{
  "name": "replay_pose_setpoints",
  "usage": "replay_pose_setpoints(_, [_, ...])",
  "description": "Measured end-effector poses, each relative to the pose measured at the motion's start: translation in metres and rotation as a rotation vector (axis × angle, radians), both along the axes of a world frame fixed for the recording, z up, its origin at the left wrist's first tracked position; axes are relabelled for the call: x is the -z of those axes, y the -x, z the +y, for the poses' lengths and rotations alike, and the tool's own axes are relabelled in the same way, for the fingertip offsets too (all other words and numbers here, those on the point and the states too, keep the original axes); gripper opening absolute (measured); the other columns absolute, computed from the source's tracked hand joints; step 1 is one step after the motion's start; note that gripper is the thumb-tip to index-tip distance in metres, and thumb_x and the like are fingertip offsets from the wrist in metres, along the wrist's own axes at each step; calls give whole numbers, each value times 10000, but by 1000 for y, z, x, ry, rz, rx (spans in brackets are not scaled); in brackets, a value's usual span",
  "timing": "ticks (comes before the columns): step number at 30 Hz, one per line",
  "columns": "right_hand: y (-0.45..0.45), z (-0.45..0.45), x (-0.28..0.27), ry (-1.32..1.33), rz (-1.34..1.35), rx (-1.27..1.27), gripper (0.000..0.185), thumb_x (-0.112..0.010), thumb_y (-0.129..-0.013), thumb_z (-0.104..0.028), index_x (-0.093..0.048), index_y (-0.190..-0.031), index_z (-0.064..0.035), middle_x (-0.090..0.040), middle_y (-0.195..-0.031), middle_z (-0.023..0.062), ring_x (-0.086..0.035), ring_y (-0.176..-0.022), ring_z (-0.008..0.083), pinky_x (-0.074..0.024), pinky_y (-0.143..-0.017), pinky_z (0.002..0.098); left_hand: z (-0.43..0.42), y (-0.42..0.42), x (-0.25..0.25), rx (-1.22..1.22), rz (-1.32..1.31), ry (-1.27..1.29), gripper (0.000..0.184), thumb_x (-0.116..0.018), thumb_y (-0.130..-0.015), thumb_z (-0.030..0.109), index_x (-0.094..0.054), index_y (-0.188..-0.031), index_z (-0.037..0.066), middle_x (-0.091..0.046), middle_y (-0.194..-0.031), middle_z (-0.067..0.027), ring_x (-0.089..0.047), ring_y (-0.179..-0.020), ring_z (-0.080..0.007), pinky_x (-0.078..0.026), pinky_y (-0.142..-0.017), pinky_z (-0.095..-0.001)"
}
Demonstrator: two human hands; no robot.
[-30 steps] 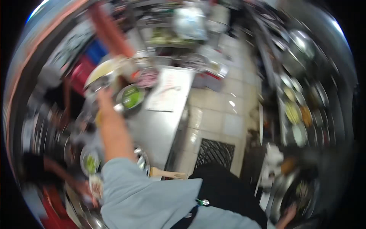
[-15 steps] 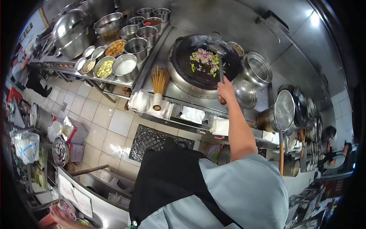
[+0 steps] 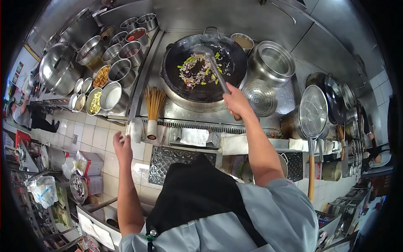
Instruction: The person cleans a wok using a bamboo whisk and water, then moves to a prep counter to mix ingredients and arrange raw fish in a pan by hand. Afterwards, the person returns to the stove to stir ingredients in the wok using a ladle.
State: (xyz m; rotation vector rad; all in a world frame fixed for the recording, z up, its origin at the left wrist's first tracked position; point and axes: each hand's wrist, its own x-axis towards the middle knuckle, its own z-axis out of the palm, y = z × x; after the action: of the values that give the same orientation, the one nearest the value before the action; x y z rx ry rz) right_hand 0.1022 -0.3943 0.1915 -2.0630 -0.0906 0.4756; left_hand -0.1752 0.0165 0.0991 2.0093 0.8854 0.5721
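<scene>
My right hand (image 3: 236, 102) is wrapped round the handle of a long metal ladle (image 3: 217, 72). The ladle's head rests among chopped pink-and-white pieces and green pepper bits (image 3: 191, 75) in a large black wok (image 3: 178, 90), which sits on the stove ring. My left hand (image 3: 122, 148) is raised over the floor at the stove's left front, its fingers loosely bent and apart with nothing in them. Just right of it are a white cloth (image 3: 135, 130) on the stove edge and a bamboo wok brush (image 3: 154, 107).
Metal pots of ingredients (image 3: 113, 95) crowd the left counter. A perforated strainer (image 3: 260, 98) and a steel pot (image 3: 275, 63) stand right of the wok. A long-handled mesh skimmer (image 3: 313, 111) lies farther right. Another person (image 3: 25, 115) is at the far left.
My left hand has come up from a bowl at the lower left to near the stove's front. The ladle's head has shifted left among the food, which is more spread out. The view has turned.
</scene>
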Motion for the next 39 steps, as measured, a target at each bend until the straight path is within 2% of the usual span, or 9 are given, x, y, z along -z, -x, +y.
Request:
replay_pose_setpoints(2, [-14, 5, 13, 123, -112, -34, 717, -565, -930, -160, -352, -1614, -141, -625, -730, 112, -607, -552, 209, -510, -513, 386, 27, -37, 43, 48, 53, -391, 626, -749, -936, 221, -492, -1416, -87, -596, -1298, -251, -614, -1171, -390, -490, -1026, -443])
replay_pose_setpoints(7, [37, -10, 9, 215, -134, -190, 737, -627, -913, -200, -361, -1597, -129, -693, -1050, 325, -712, -961, 419, -552, -870, 474, 47, -76, 84, 228, 249, -256, 553, -755, -926, 216, -543, -1349, -71, -661, -1206, -239, -630, -1147, -354, -489, -984, -410])
replay_pose_setpoints(13, [76, -57, 22, -359, 463, 44, 714, -612, -972, -155, -340, -1632, -185, -530, -738, -19, -465, -481, 53, -416, -412, 260, 67, -63, 50, 68, -273, 796, 369, -682, -994, 320, -612, -1243, 57, -680, -1011, -102, -684, -879, -235, -578, -749, -415])
replay_pose_setpoints(20, [52, -23, 34, 57, -83, 96, 695, -608, -936, -150, -399, -1599, -158, -605, -777, 92, -620, -626, 164, -523, -542, 364, -27, -151, 23, 388, -106, 1402, 318, -509, -1037, 348, -598, -1241, 121, -671, -1033, -121, -695, -901, -310, -617, -781, -512])
replay_pose_setpoints(24, [85, -1, 60, -41, -7, 184, 428, -643, -990, -247, -561, -1302, 34, -647, -942, 152, -681, -796, 207, -571, -718, 368, -125, -218, 5, 517, 89, 1699, 312, -465, -1039, 366, -589, -1198, 127, -678, -1074, -139, -691, -998, -362, -572, -829, -552])
replay_pose_setpoints(28, [143, -57, 105, -744, 381, 322, 301, -613, -1026, -274, -582, -1168, -11, -641, -950, 89, -716, -769, 210, -637, -625, 398, -173, -265, 40, 399, 153, 1336, 357, -564, -1025, 389, -571, -1218, 88, -684, -1086, -149, -701, -972, -301, -574, -804, -496])
replay_pose_setpoints(32, [189, -132, 141, -129, 989, -22, 417, -653, -1004, -339, -616, -1283, -32, -679, -1169, 156, -735, -869, 253, -652, -636, 428, -182, -256, 42, 311, 7, 1089, 667, -624, -1016, 484, -400, -1395, -16, -666, -1101, -151, -680, -924, -262, -561, -661, -409])
replay_pose_setpoints(34, [197, -131, 241, -68, 1015, 38, 448, -691, -982, -312, -605, -1333, -47, -686, -1165, 159, -737, -893, 276, -656, -655, 446, -188, -234, -35, 234, 246, 857, 737, -653, -1009, 462, -336, -1451, -34, -655, -1109, -151, -662, -910, -244, -551, -655, -383])
replay_pose_setpoints(39, [176, -86, 408, -410, 939, 294, 568, -803, -900, -252, -571, -1398, -105, -627, -1338, 146, -718, -1019, 305, -651, -705, 445, -135, -186, -15, 398, 50, 815, 528, -644, -1034, 414, -484, -1356, 27, -655, -1041, -99, -658, -818, -168, -573, -678, -347])
